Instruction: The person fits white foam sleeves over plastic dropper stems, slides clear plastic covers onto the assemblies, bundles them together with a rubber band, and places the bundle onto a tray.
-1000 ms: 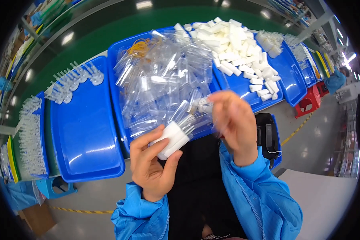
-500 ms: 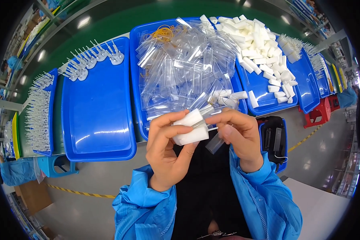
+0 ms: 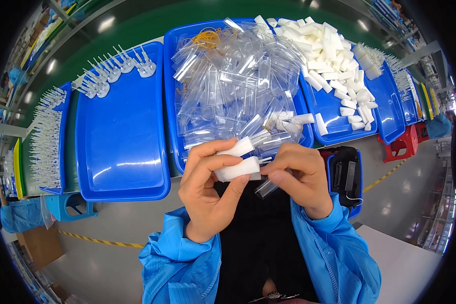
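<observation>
Green bench [image 3: 137,30] carrying blue trays, hands working just short of it. Left hand [image 3: 210,195] pinching two white plastic pieces [image 3: 238,168], right hand [image 3: 299,177] gripping a clear tube [image 3: 266,188]. Likely light, stiff, slippery; gripping mid-body. Beyond them, middle tray [image 3: 173,101] heaping clear tubes.

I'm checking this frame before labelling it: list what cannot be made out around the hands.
- Head view: the left hand fingers cover part of the white pieces.
- Head view: the right hand hides most of the clear tube.
- Head view: the clear sleeves overlap, too jumbled to count.
</observation>
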Demonstrator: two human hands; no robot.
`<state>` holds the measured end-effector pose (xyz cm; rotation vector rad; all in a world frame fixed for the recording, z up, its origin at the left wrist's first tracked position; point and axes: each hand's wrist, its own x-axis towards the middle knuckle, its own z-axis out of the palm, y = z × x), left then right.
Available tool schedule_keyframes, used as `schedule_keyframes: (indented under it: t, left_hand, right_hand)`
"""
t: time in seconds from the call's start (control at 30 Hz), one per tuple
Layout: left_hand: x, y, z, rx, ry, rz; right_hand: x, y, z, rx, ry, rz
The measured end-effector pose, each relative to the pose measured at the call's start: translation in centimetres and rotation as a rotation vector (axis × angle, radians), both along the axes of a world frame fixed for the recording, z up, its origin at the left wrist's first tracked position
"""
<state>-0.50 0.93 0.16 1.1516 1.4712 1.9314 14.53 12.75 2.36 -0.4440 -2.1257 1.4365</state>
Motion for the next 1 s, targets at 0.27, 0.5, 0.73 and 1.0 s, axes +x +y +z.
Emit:
schedule_keyframes:
  t: [0.27,0.5,0.73,1.0]
  left_hand:
    - [-0.1,0.0,0.1,-0.015,0.116,0.049]
    - [-0.1,0.1,0.0,-0.012,0.096,0.069]
    - [-0.1,0.2,0.0,-0.012,0.125,0.082]
    - [0.0,0.4,-0.4,0.004,0.123,0.11]
  right_hand:
    - [0.1,0.3,-1.2,-0.47,0.484,-0.267]
    - [-0.2,0.0,-0.9,-0.521,0.405,-0.336]
    - [-0.3,-0.7,-0.9,-0.464,0.361,-0.277]
    - [-0.9,-1.2,-1.5,-0.385,0.361,-0.266]
